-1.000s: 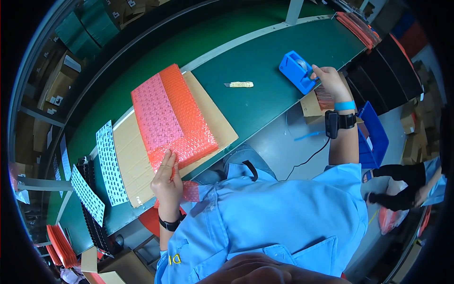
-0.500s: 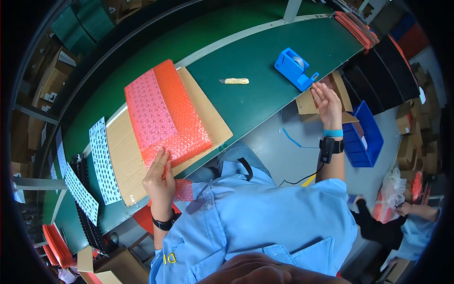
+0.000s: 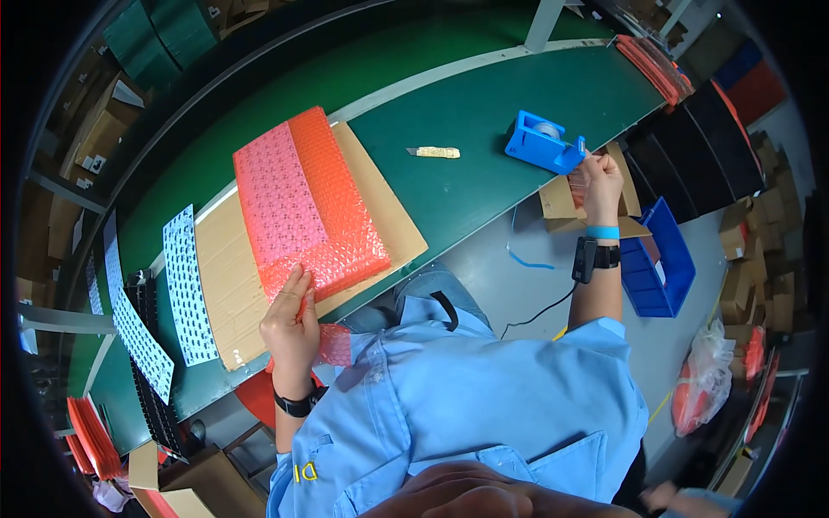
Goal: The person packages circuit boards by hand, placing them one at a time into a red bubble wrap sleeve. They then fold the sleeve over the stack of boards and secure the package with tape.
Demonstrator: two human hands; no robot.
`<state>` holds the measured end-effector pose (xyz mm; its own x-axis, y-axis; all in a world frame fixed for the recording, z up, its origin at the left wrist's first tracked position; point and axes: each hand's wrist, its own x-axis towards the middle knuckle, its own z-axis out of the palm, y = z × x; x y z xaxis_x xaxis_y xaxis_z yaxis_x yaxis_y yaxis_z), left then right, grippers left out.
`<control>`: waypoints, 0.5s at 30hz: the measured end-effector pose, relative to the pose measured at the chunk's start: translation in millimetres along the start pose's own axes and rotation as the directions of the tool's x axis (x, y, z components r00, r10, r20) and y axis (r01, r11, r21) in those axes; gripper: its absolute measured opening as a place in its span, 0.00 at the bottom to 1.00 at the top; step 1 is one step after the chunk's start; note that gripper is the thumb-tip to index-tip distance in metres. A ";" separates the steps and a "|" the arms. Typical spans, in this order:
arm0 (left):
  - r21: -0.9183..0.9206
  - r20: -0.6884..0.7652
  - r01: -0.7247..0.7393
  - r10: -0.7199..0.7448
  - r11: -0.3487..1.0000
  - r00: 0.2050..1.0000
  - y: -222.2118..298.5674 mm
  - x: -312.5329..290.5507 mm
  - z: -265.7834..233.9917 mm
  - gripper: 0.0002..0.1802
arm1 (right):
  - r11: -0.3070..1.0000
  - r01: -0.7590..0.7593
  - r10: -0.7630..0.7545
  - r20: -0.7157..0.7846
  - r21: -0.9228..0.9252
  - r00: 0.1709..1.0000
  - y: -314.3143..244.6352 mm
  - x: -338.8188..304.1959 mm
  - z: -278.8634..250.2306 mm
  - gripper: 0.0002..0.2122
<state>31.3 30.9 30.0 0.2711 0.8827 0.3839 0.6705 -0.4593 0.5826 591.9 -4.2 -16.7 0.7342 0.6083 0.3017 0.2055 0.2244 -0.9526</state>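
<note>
A pink-red bubble-wrap bag (image 3: 350,207) lies on a flat sheet of brown cardboard (image 3: 226,285) on the green bench. My left hand (image 3: 291,319) rests on the bag's near edge, its fingers stretched out flat over the bubble wrap. To the right, a blue tape dispenser (image 3: 537,148) stands by the bench edge with a roll inside. At its cutter end my right hand (image 3: 602,183) pinches the tape between thumb and fingers; the clear tape itself barely shows. Between bag and dispenser lies a utility knife (image 3: 434,152) with a wrapped handle.
Printed white sheets (image 3: 188,289) stand left of the cardboard, near a black rack. Below the dispenser are an open carton (image 3: 560,204) and a blue bin (image 3: 661,263). Stacked red bags (image 3: 654,69) lie at the far right end. A person's blurred hand (image 3: 661,496) shows lower right.
My right hand has gone from spread fingers beside the dispenser to a pinch at its cutter end. My left hand stays on the bag. The person at lower right has mostly left view.
</note>
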 end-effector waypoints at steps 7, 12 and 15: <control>-0.028 0.018 0.028 -0.027 0.999 0.999 -1.7 0.8 -1.5 0.15 | 0.797 -0.172 0.040 0.234 0.579 0.971 15.5 -5.2 4.4 0.13; -0.021 0.007 0.037 -0.037 0.999 0.999 0.4 3.0 2.7 0.14 | 0.845 -0.131 0.103 0.083 0.519 0.991 -16.9 -53.9 37.0 0.14; -0.011 0.018 0.027 -0.027 1.000 0.999 1.1 2.5 1.0 0.14 | 0.985 0.122 -0.134 0.098 0.121 0.986 -36.9 -46.3 33.1 0.14</control>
<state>33.3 32.7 30.9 0.2652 0.8965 0.3548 0.6704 -0.4359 0.6005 528.9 -15.5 5.8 0.6330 0.6445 0.4289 0.2134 0.3872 -0.8969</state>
